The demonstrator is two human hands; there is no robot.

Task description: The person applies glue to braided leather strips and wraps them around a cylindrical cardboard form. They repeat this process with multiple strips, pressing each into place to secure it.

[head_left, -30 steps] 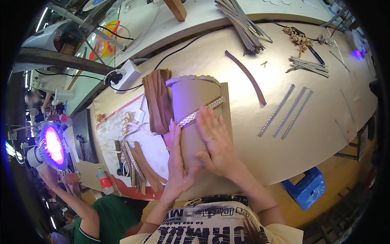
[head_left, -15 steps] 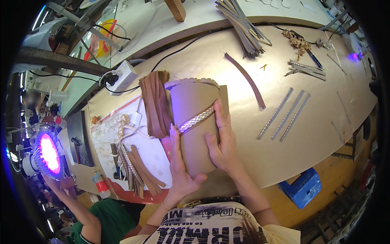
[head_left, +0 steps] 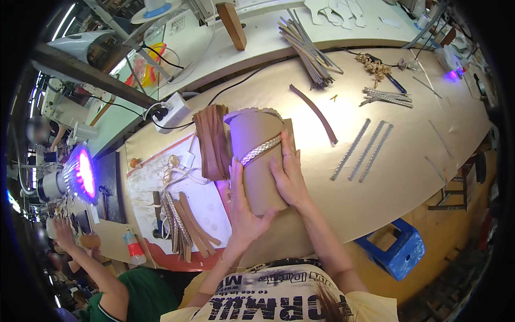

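A braided strap [head_left: 261, 149] in pale metallic tone with brown edges runs slantwise across a tan curved form [head_left: 263, 185] in front of me. My left hand [head_left: 242, 212] lies along the form's left side, fingers straight, their tips at the strap's lower end, thumb stretched toward the form's near end. Along the right side rests my right hand [head_left: 289, 174], its upper fingers extended at the strap's higher end and the thumb spread on the form. A bundle of brown strips [head_left: 211, 142] lies against the form's left side.
Braided pieces [head_left: 365, 150] and a single brown strip [head_left: 315, 114] lie to the right on the gold-coloured table [head_left: 407, 201]. A glowing lamp [head_left: 85, 174] and another person's arm [head_left: 102, 276] are at left. A power strip [head_left: 174, 112] lies beyond the bundle; a blue stool [head_left: 394, 249] stands below right.
The view has shifted a little. Both hands stay against the form and strap with only slight finger movement. At left, the other person's hand now shows spread below the lamp.
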